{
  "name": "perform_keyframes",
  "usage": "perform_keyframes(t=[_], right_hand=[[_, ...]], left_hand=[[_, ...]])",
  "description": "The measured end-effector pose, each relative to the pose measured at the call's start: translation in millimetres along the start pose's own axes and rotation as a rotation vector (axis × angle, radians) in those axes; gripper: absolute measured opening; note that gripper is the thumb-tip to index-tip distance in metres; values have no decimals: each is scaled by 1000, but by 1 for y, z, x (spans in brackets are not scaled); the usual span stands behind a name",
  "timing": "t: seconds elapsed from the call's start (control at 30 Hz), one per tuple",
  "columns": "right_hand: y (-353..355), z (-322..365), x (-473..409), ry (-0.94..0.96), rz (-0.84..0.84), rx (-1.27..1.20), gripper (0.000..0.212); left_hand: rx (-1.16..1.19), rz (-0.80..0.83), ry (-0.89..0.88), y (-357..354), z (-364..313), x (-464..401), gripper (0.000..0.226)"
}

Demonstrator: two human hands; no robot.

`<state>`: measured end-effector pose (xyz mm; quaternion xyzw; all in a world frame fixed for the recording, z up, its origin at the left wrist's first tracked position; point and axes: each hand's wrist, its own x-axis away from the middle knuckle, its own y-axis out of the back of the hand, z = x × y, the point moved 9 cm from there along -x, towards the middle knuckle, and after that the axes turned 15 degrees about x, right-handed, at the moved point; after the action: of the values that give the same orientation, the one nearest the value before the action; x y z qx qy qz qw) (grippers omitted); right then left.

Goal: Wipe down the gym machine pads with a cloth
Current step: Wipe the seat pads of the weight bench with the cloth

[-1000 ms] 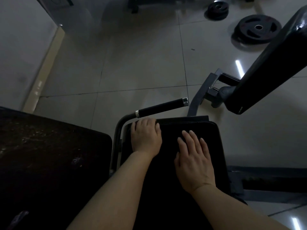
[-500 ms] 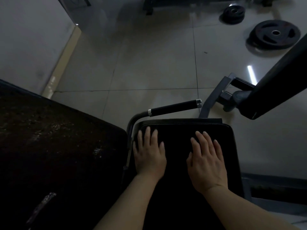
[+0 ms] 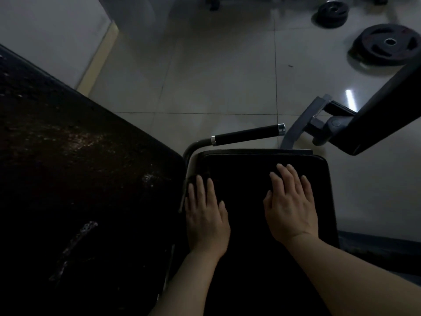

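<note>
I have both hands flat on the black seat pad [image 3: 262, 201] in the lower middle of the frame. My left hand [image 3: 205, 215] lies palm down at the pad's left edge with straight fingers, and something dark bunches just beyond its fingertips; that may be the cloth, but in this dim light I cannot tell. My right hand [image 3: 289, 206] presses flat right of centre, its fingers spread and holding nothing I can make out. Judging from here, this pad is mid-wipe at best. The large pad [image 3: 79, 167] filling the left of the frame shows pale speckled marks, so it looks undone, and the angled pad [image 3: 387, 110] at upper right also remains. A handle bar [image 3: 248, 134] sits just above the seat pad.
</note>
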<state>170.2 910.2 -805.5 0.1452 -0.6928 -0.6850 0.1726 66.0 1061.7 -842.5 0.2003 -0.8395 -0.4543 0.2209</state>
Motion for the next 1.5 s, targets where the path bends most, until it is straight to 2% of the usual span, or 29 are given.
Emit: perform_keyframes(t=[0.13, 0.27, 0.43, 0.57, 0.77, 0.9, 1.07, 1.23, 1.4, 1.5], right_hand=[[1, 0, 1, -10, -9, 12, 53], [0, 0, 1, -16, 1, 9, 54], [5, 2, 0, 38, 47, -5, 48], [8, 1, 1, 18, 27, -23, 47], [7, 1, 2, 32, 21, -41, 45], [7, 2, 3, 29, 22, -33, 46], [7, 4, 5, 11, 36, 1, 48], [7, 3, 4, 19, 37, 4, 46], [4, 6, 11, 21, 93, 39, 51], [-2, 25, 54, 33, 94, 57, 53]], left_hand=[[-33, 47, 13, -8, 8, 46, 61], [-47, 71, 19, -1, -4, -4, 74], [107, 61, 76, 9, -3, -63, 58], [40, 21, 44, 3, 4, -26, 60], [62, 41, 58, 3, 24, 59, 73], [39, 164, 95, -1, 31, 116, 71], [-47, 123, 71, 2, 15, 70, 80], [-24, 99, 56, -1, 9, -8, 62], [-3, 81, -45, 0, 11, 32, 74], [-12, 52, -79, -3, 16, 64, 67]])
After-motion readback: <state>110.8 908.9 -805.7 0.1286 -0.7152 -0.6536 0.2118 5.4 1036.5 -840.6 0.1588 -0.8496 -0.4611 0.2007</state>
